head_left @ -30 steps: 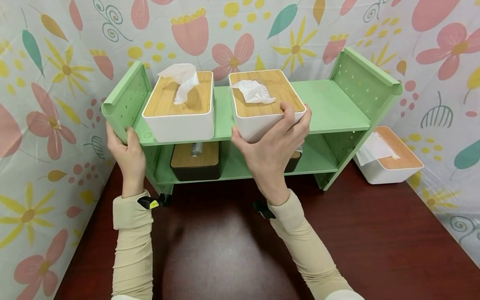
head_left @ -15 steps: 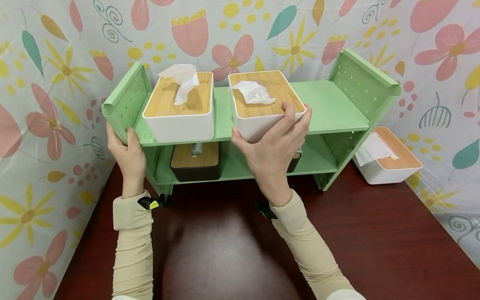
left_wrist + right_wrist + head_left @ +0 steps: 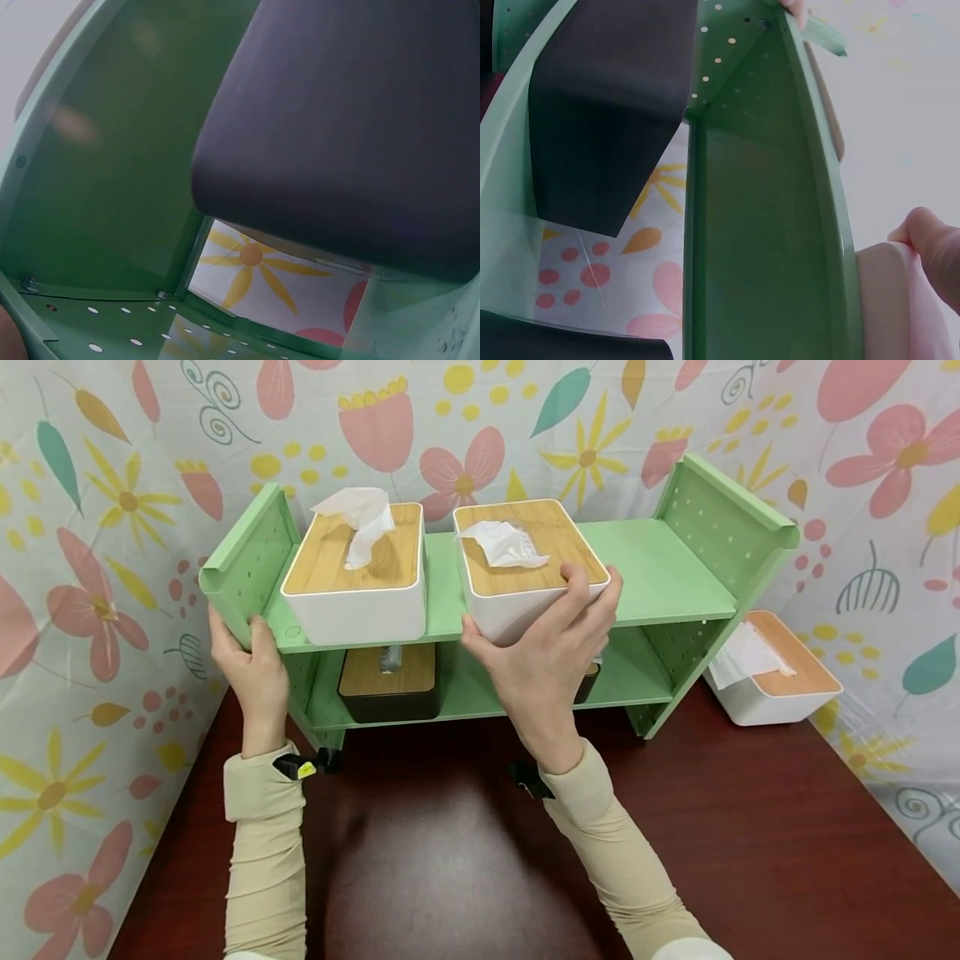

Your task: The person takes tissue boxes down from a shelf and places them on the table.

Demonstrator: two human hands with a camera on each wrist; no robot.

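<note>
On the upper tier of a green two-tier shelf (image 3: 648, 568) my right hand (image 3: 543, 672) grips a white tissue box (image 3: 562, 531) by its front corner. Its wooden lid has a tissue sticking out, and the box sits slightly askew at the shelf's front edge. The thumb presses the left side of the corner while the fingers wrap the right. My left hand (image 3: 253, 685) grips the shelf's left end panel (image 3: 243, 556), thumb in front, the other fingers partly hidden behind it. Between the hands stands a second white tissue box (image 3: 360, 617) with a wooden lid.
A dark tissue box (image 3: 390, 697) with a wooden lid stands on the lower tier at left. Another dark box (image 3: 587, 683) there is mostly hidden behind my right hand. A third white tissue box (image 3: 780, 706) sits on the dark red table (image 3: 750, 843), right of the shelf.
</note>
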